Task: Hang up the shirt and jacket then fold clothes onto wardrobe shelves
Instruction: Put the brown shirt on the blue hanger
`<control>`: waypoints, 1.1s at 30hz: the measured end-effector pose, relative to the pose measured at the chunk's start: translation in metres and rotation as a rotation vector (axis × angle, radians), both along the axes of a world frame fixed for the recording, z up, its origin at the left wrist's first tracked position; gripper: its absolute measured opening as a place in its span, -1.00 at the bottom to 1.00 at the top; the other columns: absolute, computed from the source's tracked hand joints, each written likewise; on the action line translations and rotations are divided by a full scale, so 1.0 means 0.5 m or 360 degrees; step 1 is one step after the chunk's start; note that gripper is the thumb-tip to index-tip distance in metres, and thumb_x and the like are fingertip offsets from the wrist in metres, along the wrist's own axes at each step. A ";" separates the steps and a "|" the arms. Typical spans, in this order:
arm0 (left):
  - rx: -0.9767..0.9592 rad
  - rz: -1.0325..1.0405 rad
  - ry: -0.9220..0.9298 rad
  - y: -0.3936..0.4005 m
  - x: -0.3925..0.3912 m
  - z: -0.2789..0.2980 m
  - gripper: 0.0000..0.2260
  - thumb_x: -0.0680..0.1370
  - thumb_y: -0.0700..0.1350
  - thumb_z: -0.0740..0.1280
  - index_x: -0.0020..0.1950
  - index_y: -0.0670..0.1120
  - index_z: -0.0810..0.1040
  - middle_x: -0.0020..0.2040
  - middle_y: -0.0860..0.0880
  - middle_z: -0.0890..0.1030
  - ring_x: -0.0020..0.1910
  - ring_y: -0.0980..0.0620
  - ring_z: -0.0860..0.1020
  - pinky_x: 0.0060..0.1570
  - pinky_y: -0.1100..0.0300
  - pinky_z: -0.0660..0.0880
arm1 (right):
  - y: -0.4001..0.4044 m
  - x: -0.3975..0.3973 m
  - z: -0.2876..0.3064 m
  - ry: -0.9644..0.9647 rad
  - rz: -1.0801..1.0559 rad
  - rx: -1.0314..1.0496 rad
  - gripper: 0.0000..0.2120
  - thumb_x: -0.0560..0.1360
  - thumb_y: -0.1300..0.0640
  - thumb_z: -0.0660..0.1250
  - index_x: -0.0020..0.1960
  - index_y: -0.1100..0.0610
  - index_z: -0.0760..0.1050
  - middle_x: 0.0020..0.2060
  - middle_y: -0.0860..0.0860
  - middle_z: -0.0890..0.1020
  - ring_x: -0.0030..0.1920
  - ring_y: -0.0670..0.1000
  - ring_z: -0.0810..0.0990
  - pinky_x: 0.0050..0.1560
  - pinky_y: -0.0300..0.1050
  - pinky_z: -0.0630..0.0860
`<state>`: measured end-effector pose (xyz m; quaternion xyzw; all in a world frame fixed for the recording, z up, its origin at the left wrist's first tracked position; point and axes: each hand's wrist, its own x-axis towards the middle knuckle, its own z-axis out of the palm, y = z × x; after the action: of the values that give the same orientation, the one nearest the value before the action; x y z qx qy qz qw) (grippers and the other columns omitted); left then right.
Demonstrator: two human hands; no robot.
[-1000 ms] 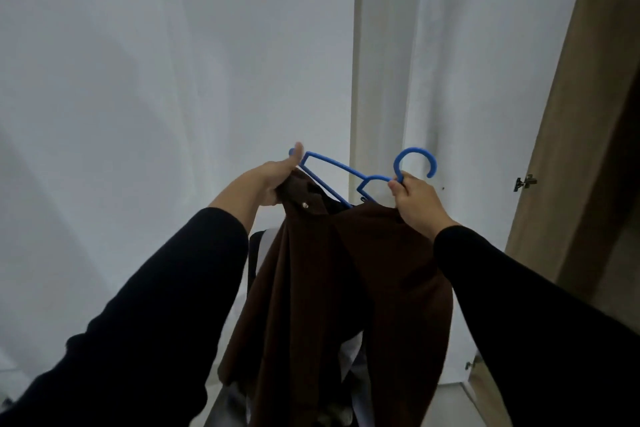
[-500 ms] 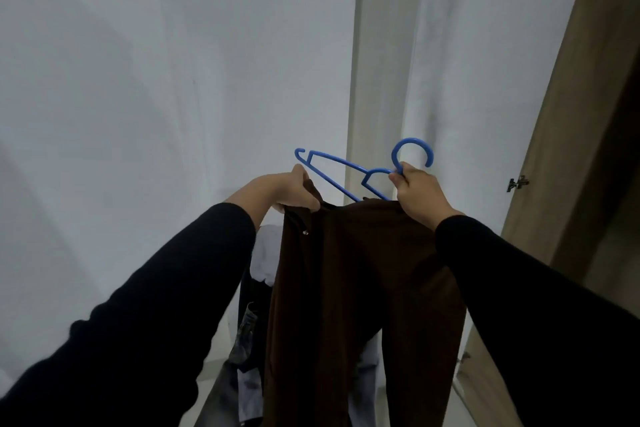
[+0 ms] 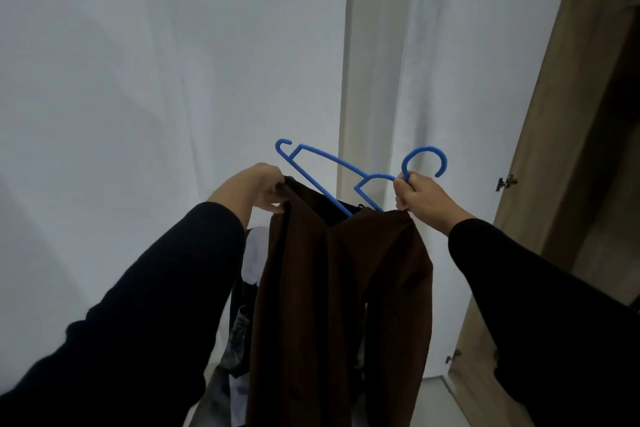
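Slid lower since a moment ago: brown jacket [image 3: 339, 305], baring more of the blue hanger [image 3: 329, 172]. Left hand [image 3: 266, 189] pinching the collar; right hand [image 3: 424, 196] clamped below the hook. Hanger's long axis running left-far to right-near, bare end just above the left fingers [image 3: 277, 206]. Open wardrobe [image 3: 561, 149] at right; white walls behind.

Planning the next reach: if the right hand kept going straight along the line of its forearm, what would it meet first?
Probably the white wall. The right hand, gripping the blue plastic hanger at its hook, points up and forward; nothing else shows in that line. The wooden wardrobe door lies further right. Depth is unclear.
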<state>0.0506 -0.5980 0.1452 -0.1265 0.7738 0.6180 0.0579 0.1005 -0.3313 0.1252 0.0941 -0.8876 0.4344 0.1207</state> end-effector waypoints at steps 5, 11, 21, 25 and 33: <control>0.0779 0.0199 -0.0029 0.011 0.002 0.014 -0.79 0.54 -0.25 0.06 -0.11 -0.21 0.47 -0.25 -0.14 0.56 -0.32 -0.09 0.57 -0.37 0.09 0.51 | 0.010 -0.001 -0.015 -0.0015 0.0030 0.0118 -0.73 0.65 0.03 0.02 -0.12 0.10 0.37 -0.21 0.11 0.50 -0.17 0.03 0.45 -0.11 -0.28 0.39; 0.1123 0.0049 -0.0028 0.006 0.017 0.047 -0.66 0.49 0.08 0.25 -0.06 -0.23 0.46 -0.13 -0.17 0.57 -0.20 -0.13 0.57 -0.28 0.05 0.51 | 0.025 -0.003 -0.018 -0.0039 0.0030 0.0162 -0.72 0.66 0.02 0.01 -0.15 0.08 0.36 -0.20 0.12 0.51 -0.16 0.04 0.45 -0.09 -0.22 0.39; -0.0940 0.0074 0.0405 0.018 -0.009 0.024 -0.72 0.48 0.06 0.40 -0.18 -0.16 0.57 -0.17 -0.09 0.57 -0.12 -0.02 0.58 0.03 0.14 0.55 | 0.030 -0.011 0.000 0.0052 -0.0019 0.0549 -0.81 0.65 0.04 0.04 -0.05 0.08 0.34 -0.33 -0.08 0.41 -0.32 -0.13 0.37 -0.24 -0.26 0.29; -0.1295 -0.0071 0.0909 0.071 0.019 0.031 -0.70 0.52 0.10 0.33 -0.10 -0.12 0.66 -0.20 -0.02 0.58 -0.10 0.03 0.51 0.05 0.13 0.45 | 0.004 -0.007 0.044 0.0190 0.0011 0.0718 -0.77 0.65 0.04 0.05 -0.15 0.03 0.32 -0.32 -0.07 0.41 -0.30 -0.12 0.38 -0.14 -0.16 0.27; -0.0833 -0.0250 0.1282 0.158 0.039 0.045 -0.76 0.52 0.07 0.32 -0.21 -0.09 0.50 -0.31 0.02 0.53 -0.34 0.08 0.50 -0.31 0.27 0.39 | -0.036 -0.010 0.103 0.0349 -0.0078 0.0740 -0.81 0.65 0.05 0.05 -0.06 0.12 0.30 -0.25 0.00 0.42 -0.25 -0.01 0.38 -0.20 -0.19 0.26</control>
<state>0.0699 -0.5192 0.1678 0.1712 0.8713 0.3963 -0.2334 0.0955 -0.3492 0.1769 0.1444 -0.9472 0.2029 0.2018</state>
